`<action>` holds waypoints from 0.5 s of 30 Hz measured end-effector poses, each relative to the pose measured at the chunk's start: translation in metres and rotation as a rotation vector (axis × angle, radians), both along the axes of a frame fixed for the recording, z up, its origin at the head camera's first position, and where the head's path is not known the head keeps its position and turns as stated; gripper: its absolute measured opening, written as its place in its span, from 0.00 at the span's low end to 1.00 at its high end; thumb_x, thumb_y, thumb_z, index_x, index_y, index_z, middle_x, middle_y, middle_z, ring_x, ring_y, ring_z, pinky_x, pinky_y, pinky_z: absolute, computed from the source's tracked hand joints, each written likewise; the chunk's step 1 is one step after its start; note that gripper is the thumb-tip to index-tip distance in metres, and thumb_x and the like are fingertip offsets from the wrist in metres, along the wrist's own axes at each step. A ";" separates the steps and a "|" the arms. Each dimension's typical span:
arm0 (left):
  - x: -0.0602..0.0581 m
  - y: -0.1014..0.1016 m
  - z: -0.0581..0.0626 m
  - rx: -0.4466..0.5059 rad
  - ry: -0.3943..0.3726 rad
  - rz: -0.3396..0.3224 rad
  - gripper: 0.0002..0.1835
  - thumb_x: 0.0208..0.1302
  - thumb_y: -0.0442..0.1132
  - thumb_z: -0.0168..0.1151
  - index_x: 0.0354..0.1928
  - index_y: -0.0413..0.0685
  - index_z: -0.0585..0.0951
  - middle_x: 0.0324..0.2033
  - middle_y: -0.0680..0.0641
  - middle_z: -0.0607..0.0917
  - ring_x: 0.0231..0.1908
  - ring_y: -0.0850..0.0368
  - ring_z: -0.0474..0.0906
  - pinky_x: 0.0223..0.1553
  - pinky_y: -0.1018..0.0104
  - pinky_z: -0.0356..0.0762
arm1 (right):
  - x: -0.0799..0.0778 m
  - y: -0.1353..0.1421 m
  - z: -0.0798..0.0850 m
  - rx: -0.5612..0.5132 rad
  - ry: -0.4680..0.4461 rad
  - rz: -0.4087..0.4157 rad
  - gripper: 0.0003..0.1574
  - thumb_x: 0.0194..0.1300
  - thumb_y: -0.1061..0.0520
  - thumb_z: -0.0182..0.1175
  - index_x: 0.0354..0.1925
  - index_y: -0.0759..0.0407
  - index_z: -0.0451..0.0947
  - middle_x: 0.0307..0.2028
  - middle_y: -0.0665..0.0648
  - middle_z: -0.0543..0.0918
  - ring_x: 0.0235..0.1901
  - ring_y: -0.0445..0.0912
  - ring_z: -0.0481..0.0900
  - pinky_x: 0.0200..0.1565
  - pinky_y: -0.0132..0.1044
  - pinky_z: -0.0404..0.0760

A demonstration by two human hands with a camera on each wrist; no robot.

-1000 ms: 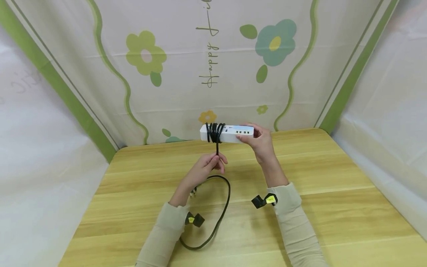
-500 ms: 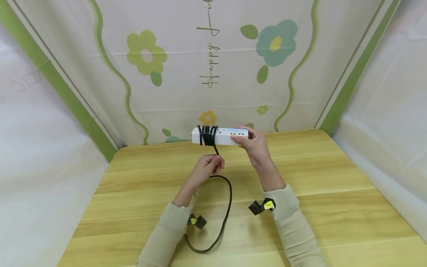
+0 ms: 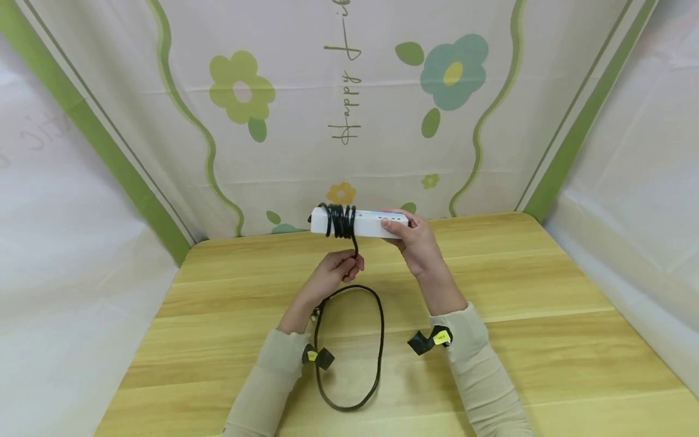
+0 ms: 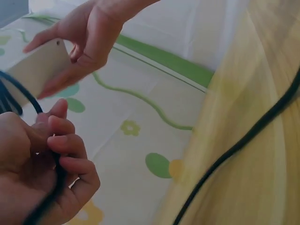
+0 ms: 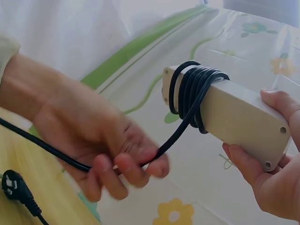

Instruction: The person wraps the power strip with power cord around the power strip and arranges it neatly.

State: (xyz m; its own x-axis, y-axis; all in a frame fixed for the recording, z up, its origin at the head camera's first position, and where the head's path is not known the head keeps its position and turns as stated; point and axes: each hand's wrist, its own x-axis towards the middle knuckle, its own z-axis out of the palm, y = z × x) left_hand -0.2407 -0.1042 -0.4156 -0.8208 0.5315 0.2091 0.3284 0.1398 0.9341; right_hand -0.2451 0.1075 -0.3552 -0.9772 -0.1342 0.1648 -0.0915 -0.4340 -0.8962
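A white power strip (image 3: 371, 224) is held up above the far part of the table, its black cord (image 3: 343, 221) wound in several turns round the left end. My right hand (image 3: 417, 243) grips the strip's right end between thumb and fingers. Just below the coils, my left hand (image 3: 334, 272) pinches the cord, which runs on through its curled fingers in the left wrist view. From there the loose cord hangs in a long loop over the table. In the right wrist view the plug (image 5: 16, 187) shows at lower left, at the cord's end.
The wood-grain table (image 3: 546, 340) reaches back to a white cloth backdrop (image 3: 295, 145) printed with flowers and lettering. White cloth walls stand on both sides. A black wrist camera mount (image 3: 428, 341) sits at each sleeve cuff.
The power strip has shifted a little left and tilted in my right hand. My left hand has stayed just below it, pinching the cord; the hanging loop has changed shape and moved slightly right.
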 end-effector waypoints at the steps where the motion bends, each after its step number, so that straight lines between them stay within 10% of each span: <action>1: -0.001 0.000 0.000 0.005 -0.028 -0.011 0.18 0.81 0.34 0.37 0.41 0.33 0.77 0.22 0.48 0.69 0.22 0.48 0.60 0.26 0.69 0.61 | 0.001 0.001 0.001 -0.018 -0.004 -0.003 0.13 0.64 0.69 0.59 0.39 0.53 0.85 0.45 0.52 0.81 0.43 0.42 0.82 0.45 0.30 0.85; 9: -0.006 -0.005 -0.011 0.215 -0.242 -0.151 0.20 0.82 0.42 0.34 0.48 0.35 0.75 0.21 0.53 0.64 0.18 0.54 0.51 0.23 0.61 0.48 | 0.004 0.008 0.008 -0.126 -0.002 0.016 0.11 0.64 0.68 0.58 0.38 0.56 0.85 0.44 0.53 0.81 0.43 0.43 0.82 0.45 0.31 0.85; 15: -0.008 -0.009 -0.013 0.236 -0.317 -0.040 0.16 0.81 0.40 0.38 0.35 0.44 0.72 0.20 0.54 0.63 0.17 0.63 0.55 0.24 0.65 0.50 | 0.006 0.006 0.009 -0.101 0.023 0.057 0.10 0.62 0.67 0.62 0.40 0.57 0.86 0.42 0.53 0.83 0.40 0.42 0.84 0.43 0.30 0.85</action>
State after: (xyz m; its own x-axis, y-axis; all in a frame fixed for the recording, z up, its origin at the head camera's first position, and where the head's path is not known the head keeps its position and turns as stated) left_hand -0.2483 -0.1133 -0.4291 -0.8440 0.5319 0.0685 0.0190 -0.0981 0.9950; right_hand -0.2387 0.1138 -0.3458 -0.9641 -0.1713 0.2029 -0.0844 -0.5270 -0.8457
